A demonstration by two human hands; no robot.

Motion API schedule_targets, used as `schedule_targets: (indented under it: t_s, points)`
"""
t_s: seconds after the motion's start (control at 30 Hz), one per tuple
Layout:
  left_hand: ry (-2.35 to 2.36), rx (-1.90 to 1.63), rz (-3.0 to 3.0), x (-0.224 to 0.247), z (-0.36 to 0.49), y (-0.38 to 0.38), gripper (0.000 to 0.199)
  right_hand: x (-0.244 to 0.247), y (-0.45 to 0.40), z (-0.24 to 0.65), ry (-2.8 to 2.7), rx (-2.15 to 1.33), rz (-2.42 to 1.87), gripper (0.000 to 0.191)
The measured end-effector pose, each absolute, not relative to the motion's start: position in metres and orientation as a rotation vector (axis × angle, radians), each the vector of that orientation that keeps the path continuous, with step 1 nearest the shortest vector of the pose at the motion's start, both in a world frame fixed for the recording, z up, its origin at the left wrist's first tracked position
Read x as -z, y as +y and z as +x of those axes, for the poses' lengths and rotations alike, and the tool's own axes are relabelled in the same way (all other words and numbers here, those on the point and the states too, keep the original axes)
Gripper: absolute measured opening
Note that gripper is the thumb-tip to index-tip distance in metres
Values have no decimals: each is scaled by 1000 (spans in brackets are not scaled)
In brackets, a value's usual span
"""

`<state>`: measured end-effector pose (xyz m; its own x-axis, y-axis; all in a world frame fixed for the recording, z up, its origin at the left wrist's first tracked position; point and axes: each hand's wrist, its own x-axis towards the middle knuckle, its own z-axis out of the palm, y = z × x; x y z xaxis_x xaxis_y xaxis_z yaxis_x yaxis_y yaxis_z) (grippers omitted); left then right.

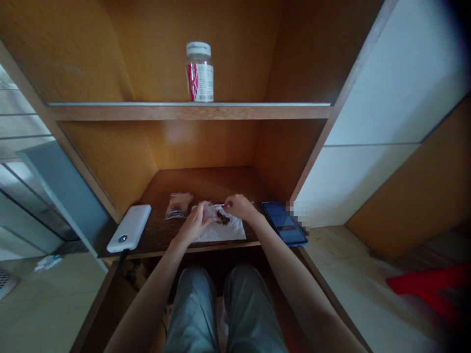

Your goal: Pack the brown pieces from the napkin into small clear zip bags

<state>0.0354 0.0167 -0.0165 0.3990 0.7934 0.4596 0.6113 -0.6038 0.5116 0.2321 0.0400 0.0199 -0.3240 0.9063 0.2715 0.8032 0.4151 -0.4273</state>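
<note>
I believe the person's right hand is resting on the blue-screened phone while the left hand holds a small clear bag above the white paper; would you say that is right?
Not quite: the right hand is not on the phone. It is over the white paper, apart from the phone, as the head view shows. The left hand does hold the small clear bag above the paper.

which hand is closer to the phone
Right. The right hand is just left of the phone, with a small gap between them. The left hand, on the plastic bag, is farther left, beyond the right hand.
</note>
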Motion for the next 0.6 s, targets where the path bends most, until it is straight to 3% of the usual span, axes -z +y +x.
schedule_targets:
  t_s: [0.33,0.6]
  points:
    - [1276,-976,2404,20,34,20,41,-33,40,206,-2149,-567,-1045,19]
    - [1252,-1021,2402,19,36,18,49,-21,38,217,-2310,-370,-1492,21]
